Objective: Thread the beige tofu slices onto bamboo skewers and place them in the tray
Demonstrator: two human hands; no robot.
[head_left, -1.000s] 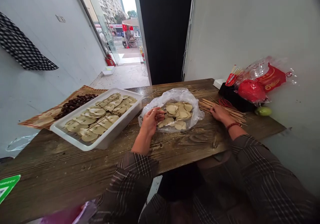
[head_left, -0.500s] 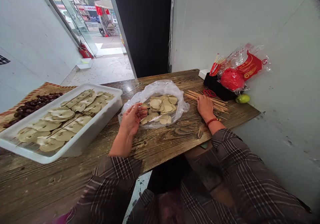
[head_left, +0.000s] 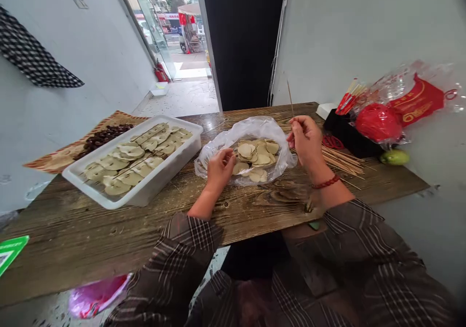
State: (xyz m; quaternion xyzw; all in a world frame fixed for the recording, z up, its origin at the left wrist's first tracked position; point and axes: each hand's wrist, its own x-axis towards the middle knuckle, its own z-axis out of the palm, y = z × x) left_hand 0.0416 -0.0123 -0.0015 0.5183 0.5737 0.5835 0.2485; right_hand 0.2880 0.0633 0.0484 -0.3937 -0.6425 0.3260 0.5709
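Observation:
My right hand (head_left: pixel 307 140) pinches a thin wooden skewer (head_left: pixel 290 97), which stands nearly upright above the right side of the clear plastic bag (head_left: pixel 227 140). Inside the opened bag lies a heap of thin, pale, roundish slices (head_left: pixel 262 153). At the bag's left edge my left hand (head_left: pixel 220 168) has its thumb and fingers curled together; what they hold, if anything, is hidden. More skewers (head_left: pixel 344 162) lie in a loose bunch on the table to the right, beyond my right wrist. Pale slices threaded on skewers (head_left: pixel 125 164) fill the white tray (head_left: pixel 140 196) at the left.
Dark red fruit (head_left: pixel 105 137) lies on a woven mat (head_left: pixel 58 159) behind the tray. At the right are red-handled scissors (head_left: pixel 332 141), a black box (head_left: pixel 340 125), red items in plastic (head_left: pixel 380 120) and a green fruit (head_left: pixel 395 157). The wooden table (head_left: pixel 174 225) has its near edge before me.
My right hand has risen from the skewer bunch and moved toward the bag, with one skewer in its fingers. My left hand stays by the bag, its fingers more curled. The view has turned left.

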